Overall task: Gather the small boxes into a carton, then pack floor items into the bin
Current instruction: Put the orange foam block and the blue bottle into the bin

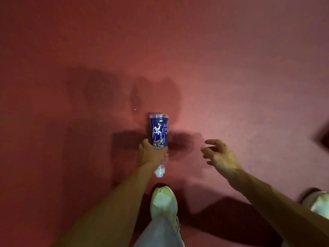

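Clear plastic bottle with blue label (159, 132), neck partly hidden by the clasping left hand (151, 154); right hand (219, 155) empty, fingers spread, blurred, above red floor (71, 68).

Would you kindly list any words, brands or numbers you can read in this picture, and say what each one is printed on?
Nothing here can be read with confidence.
Blue label of the bottle held in the left hand: a white figure emblem and large white lettering lower down, too stylised and blurred to read.
Same label, right edge: small pale text, too blurred to read.
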`<state>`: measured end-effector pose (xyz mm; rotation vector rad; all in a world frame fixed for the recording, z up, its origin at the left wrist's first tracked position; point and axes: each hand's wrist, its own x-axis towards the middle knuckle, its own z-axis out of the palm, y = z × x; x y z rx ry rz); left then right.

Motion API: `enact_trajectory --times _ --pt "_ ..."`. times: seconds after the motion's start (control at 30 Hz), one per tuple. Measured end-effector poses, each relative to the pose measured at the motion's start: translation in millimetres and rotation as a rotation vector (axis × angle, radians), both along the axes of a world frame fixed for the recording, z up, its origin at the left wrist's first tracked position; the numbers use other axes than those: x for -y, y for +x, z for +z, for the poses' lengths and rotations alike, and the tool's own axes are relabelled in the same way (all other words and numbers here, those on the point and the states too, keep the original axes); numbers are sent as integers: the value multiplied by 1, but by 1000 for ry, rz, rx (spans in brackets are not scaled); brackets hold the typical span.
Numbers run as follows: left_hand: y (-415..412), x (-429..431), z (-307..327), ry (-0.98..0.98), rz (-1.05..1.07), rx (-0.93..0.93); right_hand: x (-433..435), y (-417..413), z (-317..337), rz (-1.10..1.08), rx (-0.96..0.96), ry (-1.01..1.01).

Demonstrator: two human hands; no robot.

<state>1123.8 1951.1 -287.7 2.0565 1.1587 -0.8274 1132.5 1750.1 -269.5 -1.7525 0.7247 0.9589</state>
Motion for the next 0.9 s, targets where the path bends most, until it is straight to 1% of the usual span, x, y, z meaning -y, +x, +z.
enact_trajectory --times 0.1,0.17,0.23,0.43,0.67,0.77,0.9 --pt "-12 15 -36 62 48 -55 27 -16 -27 8 -34 -4" --pt "-20 26 -44 111 9 -93 45 -26 -29 -83 -90 29" --pt "-24 42 -39 110 -45 -86 65 -34 -25 -185 -122 44" --pt "-17 123 9 -59 -225 -26 132 -41 12 -388 -146 51" --pt "29 286 75 -192 -435 45 263 -35 47 -605 -69 16" --pt "41 350 79 -213 -532 74 328 -45 44 -655 -45 -84" --pt "50 421 69 -244 -626 118 415 -63 25 -730 9 -285"
